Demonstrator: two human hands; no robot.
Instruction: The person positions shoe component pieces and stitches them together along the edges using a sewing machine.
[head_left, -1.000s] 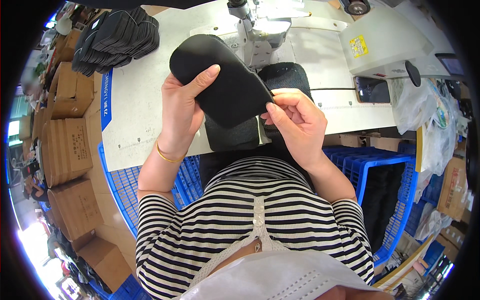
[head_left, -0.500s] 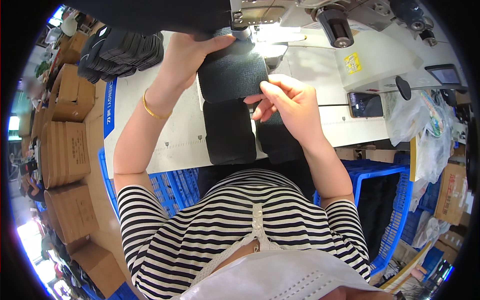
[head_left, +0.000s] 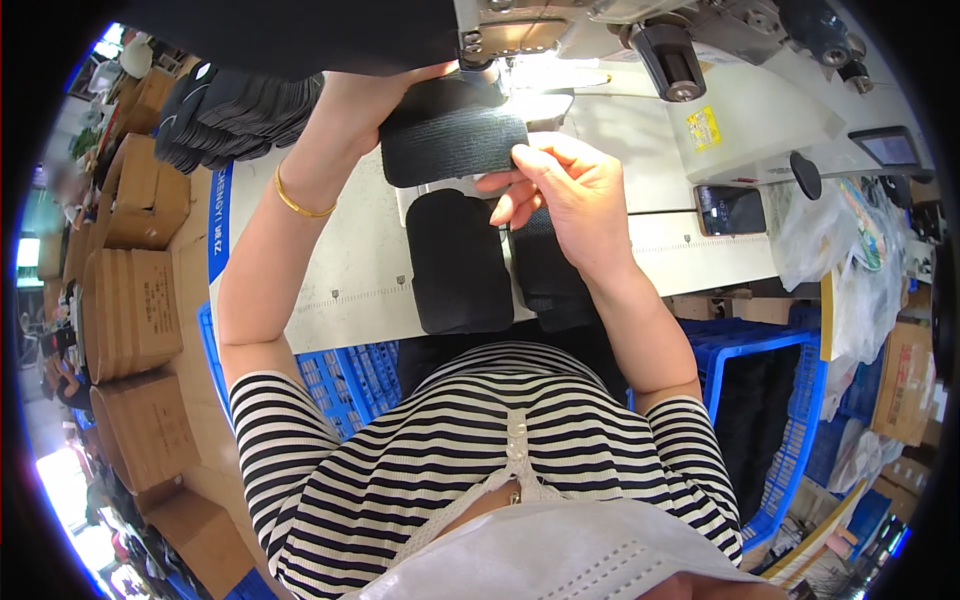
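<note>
Right hand (head_left: pixel 585 195) pinches a black pad (head_left: pixel 450 145) by its corner. Left hand (head_left: pixel 365 110) touches the left side; I can't tell its grip.

A pale work table (head_left: pixel 365 235) spans the upper middle; tan floor (head_left: pixel 215 440) shows at left, beside cardboard boxes (head_left: pixel 135 315) along the left side; white glare (head_left: pixel 68 485) fills the lower left; bright light (head_left: pixel 540 75) shines at top centre.
</note>
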